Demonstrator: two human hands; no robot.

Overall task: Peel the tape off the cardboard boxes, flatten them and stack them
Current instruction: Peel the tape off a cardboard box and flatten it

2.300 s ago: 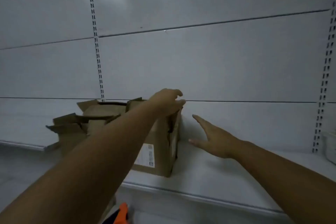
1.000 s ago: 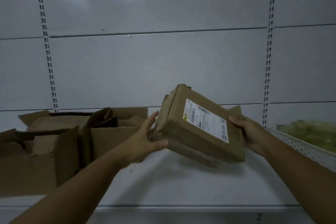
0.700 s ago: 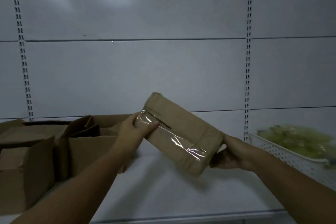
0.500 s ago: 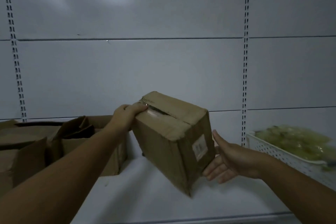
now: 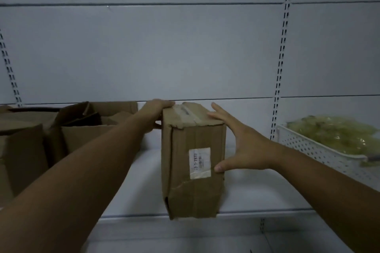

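A closed brown cardboard box stands on end at the front of the white shelf, with a white label on its near face and clear tape across its top. My left hand grips the box's top left edge, fingers curled over the taped top. My right hand lies spread against the right side, straight fingers at the top corner and thumb pressing the near face beside the label.
Several opened cardboard boxes crowd the shelf on the left. A white perforated basket with yellow-green bagged contents sits at the right. Grey back panels with slotted uprights rise behind. The shelf's front lip runs under the box.
The box was turned in both hands and set upright near the shelf's front edge. My right hand shifted from under its corner to flat against its right side.
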